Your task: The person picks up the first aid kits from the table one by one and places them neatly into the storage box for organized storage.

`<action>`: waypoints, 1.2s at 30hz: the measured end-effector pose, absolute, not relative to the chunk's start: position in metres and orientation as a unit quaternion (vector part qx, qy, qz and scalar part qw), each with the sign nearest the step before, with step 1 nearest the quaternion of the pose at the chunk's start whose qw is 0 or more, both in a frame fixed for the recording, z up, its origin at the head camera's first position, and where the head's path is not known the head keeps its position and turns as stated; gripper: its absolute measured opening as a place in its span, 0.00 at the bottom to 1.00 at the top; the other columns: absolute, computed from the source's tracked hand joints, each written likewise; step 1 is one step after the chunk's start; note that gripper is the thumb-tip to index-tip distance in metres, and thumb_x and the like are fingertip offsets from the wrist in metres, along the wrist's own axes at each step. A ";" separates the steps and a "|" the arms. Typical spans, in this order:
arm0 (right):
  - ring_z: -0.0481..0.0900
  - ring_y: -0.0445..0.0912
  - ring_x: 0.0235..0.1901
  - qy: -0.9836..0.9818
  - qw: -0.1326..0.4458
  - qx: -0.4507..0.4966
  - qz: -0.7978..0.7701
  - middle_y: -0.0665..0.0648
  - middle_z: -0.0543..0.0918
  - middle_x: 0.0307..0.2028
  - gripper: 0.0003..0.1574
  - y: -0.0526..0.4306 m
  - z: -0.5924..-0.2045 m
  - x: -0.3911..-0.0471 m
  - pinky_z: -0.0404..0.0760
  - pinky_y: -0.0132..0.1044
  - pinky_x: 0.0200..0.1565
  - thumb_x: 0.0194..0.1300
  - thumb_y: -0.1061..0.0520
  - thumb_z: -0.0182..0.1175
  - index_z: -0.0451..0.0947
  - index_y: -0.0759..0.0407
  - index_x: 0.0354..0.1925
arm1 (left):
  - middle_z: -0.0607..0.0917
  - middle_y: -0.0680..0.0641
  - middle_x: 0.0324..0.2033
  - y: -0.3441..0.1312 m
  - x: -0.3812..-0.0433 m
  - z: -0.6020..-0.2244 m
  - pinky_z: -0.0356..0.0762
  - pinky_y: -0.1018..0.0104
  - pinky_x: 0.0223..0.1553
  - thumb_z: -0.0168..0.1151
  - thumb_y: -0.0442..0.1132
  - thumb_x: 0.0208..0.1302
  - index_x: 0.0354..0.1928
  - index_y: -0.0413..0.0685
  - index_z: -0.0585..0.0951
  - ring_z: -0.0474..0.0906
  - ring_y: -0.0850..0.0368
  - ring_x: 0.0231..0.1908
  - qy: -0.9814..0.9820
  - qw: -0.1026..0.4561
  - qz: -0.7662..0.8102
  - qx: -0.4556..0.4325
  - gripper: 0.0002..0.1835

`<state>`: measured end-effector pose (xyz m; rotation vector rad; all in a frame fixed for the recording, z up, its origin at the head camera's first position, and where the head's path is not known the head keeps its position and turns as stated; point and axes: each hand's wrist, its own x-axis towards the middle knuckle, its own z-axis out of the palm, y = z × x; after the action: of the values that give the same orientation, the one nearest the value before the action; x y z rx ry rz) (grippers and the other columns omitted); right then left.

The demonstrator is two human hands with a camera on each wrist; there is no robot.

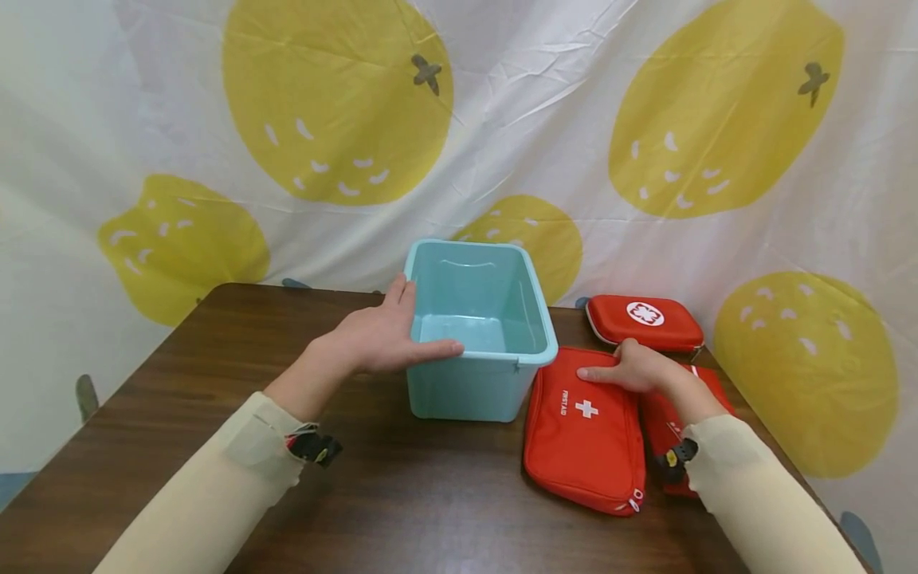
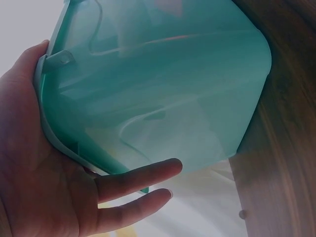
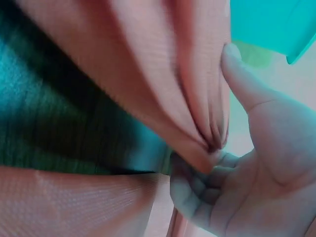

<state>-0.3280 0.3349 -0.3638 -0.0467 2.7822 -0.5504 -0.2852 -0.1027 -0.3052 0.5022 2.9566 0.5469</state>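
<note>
A light teal plastic bin (image 1: pixel 482 387) stands upright on the table. My left hand (image 1: pixel 376 327) rests on its near left rim corner, thumb across the front rim and fingers along the left side. Two of those fingers look straight in the left wrist view, beside the bin wall (image 2: pixel 163 74). To the right of the bin lies a red first aid pouch (image 1: pixel 584 454) with a white cross and a zipper. My right hand (image 1: pixel 638 368) grips its far right edge, thumb on top and fingers curled beneath. Folds show in the pouch fabric (image 3: pixel 163 84) near the fingers.
A red hard case (image 1: pixel 617 315) with a white round emblem sits at the back right. Another red pouch (image 1: pixel 663 414) lies partly hidden under the right forearm. Behind the dark wooden table (image 1: pixel 344 494) hangs a lemon-print cloth (image 1: pixel 531 119).
</note>
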 end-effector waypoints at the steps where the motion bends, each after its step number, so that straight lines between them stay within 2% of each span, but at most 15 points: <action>1: 0.78 0.61 0.53 0.966 0.149 -0.016 -0.209 0.69 0.79 0.51 0.59 0.336 -0.364 -0.327 0.83 0.49 0.53 0.67 0.25 0.71 0.64 0.73 0.65 | 0.38 0.40 0.90 -0.103 -0.285 -0.305 0.84 0.43 0.58 0.52 0.89 0.60 0.90 0.44 0.36 0.82 0.35 0.65 0.969 0.047 0.178 0.165 0.75; 4: 0.77 0.62 0.59 0.946 0.147 -0.012 -0.289 0.72 0.74 0.62 0.62 0.338 -0.362 -0.325 0.85 0.52 0.59 0.70 0.30 0.71 0.57 0.71 0.75 | 0.38 0.40 0.90 -0.103 -0.285 -0.305 0.84 0.43 0.58 0.52 0.89 0.60 0.90 0.44 0.35 0.82 0.35 0.65 0.969 0.047 0.177 0.165 0.76; 6: 0.81 0.60 0.59 0.920 0.152 -0.011 -0.360 0.73 0.73 0.66 0.62 0.340 -0.361 -0.324 0.87 0.51 0.60 0.73 0.36 0.71 0.50 0.67 0.82 | 0.37 0.40 0.90 -0.104 -0.284 -0.305 0.83 0.43 0.59 0.52 0.89 0.60 0.90 0.44 0.35 0.82 0.35 0.66 0.969 0.048 0.177 0.165 0.75; 8: 0.85 0.55 0.54 0.890 0.156 -0.011 -0.429 0.69 0.75 0.65 0.62 0.343 -0.360 -0.324 0.90 0.48 0.57 0.75 0.42 0.71 0.45 0.60 0.86 | 0.38 0.40 0.90 -0.104 -0.284 -0.304 0.83 0.42 0.59 0.53 0.88 0.60 0.90 0.44 0.35 0.82 0.35 0.67 0.969 0.048 0.177 0.165 0.75; 11: 0.89 0.48 0.47 0.843 0.154 -0.016 -0.514 0.59 0.83 0.57 0.59 0.347 -0.358 -0.323 0.91 0.44 0.52 0.77 0.51 0.69 0.42 0.51 0.88 | 0.38 0.41 0.90 -0.103 -0.283 -0.304 0.83 0.42 0.60 0.53 0.88 0.61 0.90 0.44 0.35 0.81 0.35 0.67 0.970 0.050 0.177 0.162 0.75; 14: 0.89 0.44 0.45 0.814 0.141 -0.022 -0.563 0.51 0.85 0.51 0.53 0.353 -0.357 -0.323 0.91 0.41 0.51 0.78 0.56 0.68 0.49 0.42 0.87 | 0.37 0.41 0.90 -0.103 -0.283 -0.304 0.83 0.42 0.61 0.53 0.88 0.61 0.90 0.44 0.35 0.81 0.34 0.67 0.970 0.051 0.175 0.160 0.75; 17: 0.87 0.42 0.47 0.800 0.122 -0.026 -0.586 0.47 0.81 0.54 0.44 0.357 -0.358 -0.322 0.91 0.38 0.51 0.80 0.57 0.65 0.60 0.36 0.84 | 0.37 0.41 0.90 -0.103 -0.284 -0.305 0.83 0.42 0.60 0.52 0.88 0.61 0.90 0.44 0.35 0.81 0.34 0.67 0.971 0.050 0.174 0.159 0.75; 21: 0.87 0.39 0.49 0.795 0.090 -0.028 -0.599 0.45 0.77 0.58 0.32 0.360 -0.359 -0.321 0.90 0.35 0.52 0.82 0.55 0.63 0.74 0.39 0.79 | 0.37 0.41 0.90 -0.103 -0.285 -0.305 0.83 0.42 0.60 0.52 0.89 0.60 0.90 0.44 0.35 0.81 0.35 0.67 0.971 0.047 0.173 0.160 0.75; 23: 0.87 0.38 0.48 0.796 0.074 -0.030 -0.600 0.43 0.77 0.59 0.31 0.360 -0.359 -0.320 0.90 0.33 0.51 0.82 0.54 0.63 0.76 0.43 0.78 | 0.37 0.41 0.90 -0.103 -0.285 -0.305 0.83 0.42 0.60 0.53 0.89 0.60 0.90 0.44 0.35 0.81 0.35 0.67 0.970 0.045 0.177 0.160 0.75; 27: 0.87 0.36 0.48 0.804 0.042 -0.035 -0.592 0.40 0.74 0.61 0.36 0.359 -0.357 -0.319 0.90 0.32 0.50 0.81 0.49 0.66 0.72 0.45 0.81 | 0.38 0.43 0.90 -0.103 -0.285 -0.307 0.82 0.42 0.61 0.53 0.89 0.59 0.90 0.45 0.36 0.81 0.35 0.68 0.969 0.043 0.186 0.160 0.76; 30: 0.87 0.37 0.48 0.819 0.016 -0.036 -0.572 0.42 0.71 0.64 0.40 0.357 -0.356 -0.318 0.90 0.32 0.50 0.79 0.46 0.68 0.69 0.45 0.83 | 0.38 0.43 0.90 -0.103 -0.285 -0.307 0.83 0.42 0.61 0.53 0.89 0.59 0.90 0.46 0.36 0.81 0.36 0.67 0.968 0.043 0.188 0.160 0.76; 36: 0.83 0.39 0.52 0.819 -0.020 -0.025 -0.572 0.42 0.71 0.64 0.43 0.354 -0.351 -0.317 0.90 0.30 0.50 0.78 0.48 0.69 0.67 0.43 0.84 | 0.39 0.43 0.90 -0.104 -0.284 -0.306 0.83 0.43 0.59 0.53 0.89 0.59 0.90 0.45 0.35 0.82 0.36 0.66 0.968 0.040 0.186 0.162 0.76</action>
<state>-0.3174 0.3541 -0.3515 -0.0800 2.6079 -1.8215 -0.2841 -0.1036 -0.3055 0.4977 2.9662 0.5688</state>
